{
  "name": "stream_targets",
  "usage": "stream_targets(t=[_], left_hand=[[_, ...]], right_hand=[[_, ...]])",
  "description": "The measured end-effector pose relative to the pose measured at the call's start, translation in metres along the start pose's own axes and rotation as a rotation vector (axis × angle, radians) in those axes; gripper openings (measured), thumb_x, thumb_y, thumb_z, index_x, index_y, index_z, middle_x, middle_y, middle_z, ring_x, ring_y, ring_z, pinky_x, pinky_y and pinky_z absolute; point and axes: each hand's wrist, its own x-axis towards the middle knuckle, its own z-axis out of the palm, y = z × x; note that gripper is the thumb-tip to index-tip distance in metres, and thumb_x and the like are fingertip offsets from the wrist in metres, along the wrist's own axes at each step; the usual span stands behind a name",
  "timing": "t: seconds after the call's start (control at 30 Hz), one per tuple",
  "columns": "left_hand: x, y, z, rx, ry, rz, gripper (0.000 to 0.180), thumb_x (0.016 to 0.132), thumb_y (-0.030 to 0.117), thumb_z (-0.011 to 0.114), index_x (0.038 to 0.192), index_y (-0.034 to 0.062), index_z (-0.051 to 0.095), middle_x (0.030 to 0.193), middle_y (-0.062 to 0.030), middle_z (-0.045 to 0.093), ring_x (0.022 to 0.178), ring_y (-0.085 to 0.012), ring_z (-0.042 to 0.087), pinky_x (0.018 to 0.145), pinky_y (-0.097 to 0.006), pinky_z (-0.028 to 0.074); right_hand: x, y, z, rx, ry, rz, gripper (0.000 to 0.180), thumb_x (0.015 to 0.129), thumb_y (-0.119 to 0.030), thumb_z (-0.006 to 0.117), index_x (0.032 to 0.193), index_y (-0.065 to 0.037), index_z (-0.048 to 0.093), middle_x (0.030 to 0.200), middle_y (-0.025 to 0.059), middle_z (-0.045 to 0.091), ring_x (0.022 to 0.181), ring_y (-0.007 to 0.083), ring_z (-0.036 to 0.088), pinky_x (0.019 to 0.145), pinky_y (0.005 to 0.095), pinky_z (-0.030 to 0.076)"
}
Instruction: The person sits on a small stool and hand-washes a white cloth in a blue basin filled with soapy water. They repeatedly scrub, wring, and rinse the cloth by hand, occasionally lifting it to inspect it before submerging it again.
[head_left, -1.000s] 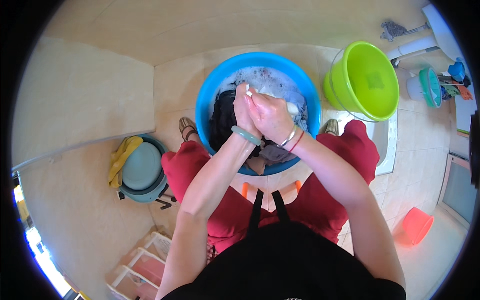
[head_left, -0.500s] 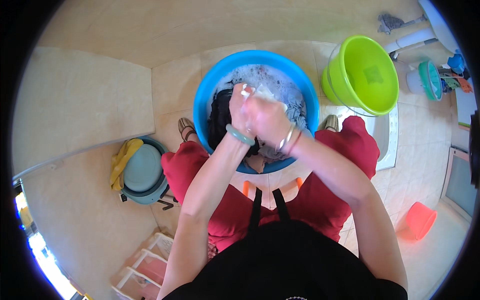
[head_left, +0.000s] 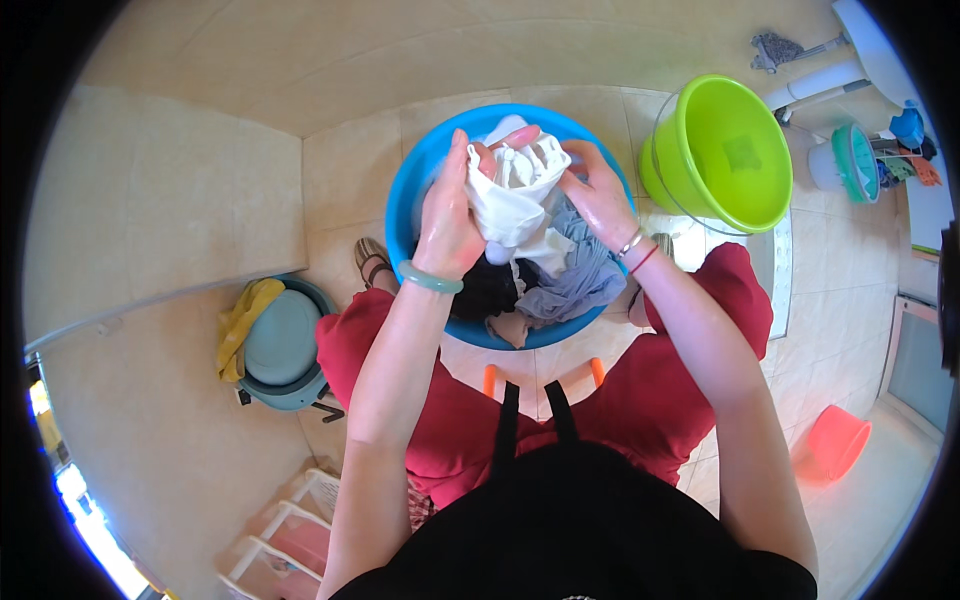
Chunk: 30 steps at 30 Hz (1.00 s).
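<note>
A round blue basin (head_left: 410, 205) stands on the tiled floor in front of me, holding several wet clothes, dark and grey. Both my hands hold a bunched white cloth (head_left: 510, 190) above the basin. My left hand (head_left: 448, 215), with a green bangle on the wrist, grips its left side. My right hand (head_left: 598, 192), with thin bracelets on the wrist, grips its right side. A grey garment (head_left: 580, 275) hangs below the white cloth, over the basin's near rim.
A lime green bucket (head_left: 720, 150) stands right of the basin. A teal lidded bin with a yellow cloth (head_left: 275, 340) sits at left. A small orange-pink pail (head_left: 835, 440) is at lower right, a white rack (head_left: 290, 530) at lower left. Bottles and a mop lie at upper right.
My hands have risen out of the basin, lifting the white cloth clear of the water. Before, they were pressed together low over the clothes.
</note>
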Motion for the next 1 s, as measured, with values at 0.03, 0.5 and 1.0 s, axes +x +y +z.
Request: stream_targets(t=[0.03, 0.5, 1.0], left_hand=[[0.001, 0.003, -0.002, 0.010, -0.021, -0.016, 0.044, 0.102, 0.040, 0.026, 0.075, 0.0097, 0.045, 0.129, -0.0189, 0.051, 0.110, -0.0266, 0.054, 0.093, -0.038, 0.045], [0.000, 0.048, -0.041, 0.797, 0.304, 0.318, 0.045, 0.101, 0.035, 0.034, 0.109, 0.0020, 0.063, 0.101, -0.0068, 0.062, 0.095, -0.0130, 0.054, 0.087, -0.026, 0.041], [-0.010, 0.047, -0.019, 1.513, 0.167, 0.269, 0.023, 0.072, 0.025, 0.078, 0.090, 0.0114, 0.073, 0.096, -0.0071, 0.063, 0.096, -0.0192, 0.059, 0.083, -0.030, 0.046]], right_hand=[[0.001, 0.002, -0.005, -0.007, -0.079, -0.005, 0.032, 0.086, -0.027, 0.063, 0.108, -0.004, 0.061, 0.101, 0.0114, 0.066, 0.084, 0.0204, 0.063, 0.077, 0.0294, 0.048], [0.032, -0.005, -0.057, 0.641, 0.263, 0.220, 0.017, 0.092, -0.018, 0.058, 0.098, -0.002, 0.058, 0.084, -0.0008, 0.056, 0.076, 0.0066, 0.052, 0.069, 0.0186, 0.041], [0.041, -0.024, -0.083, 0.982, 0.265, 0.271, 0.010, 0.088, -0.008, 0.060, 0.093, 0.000, 0.061, 0.088, 0.0047, 0.062, 0.081, 0.0133, 0.058, 0.074, 0.0259, 0.047]])
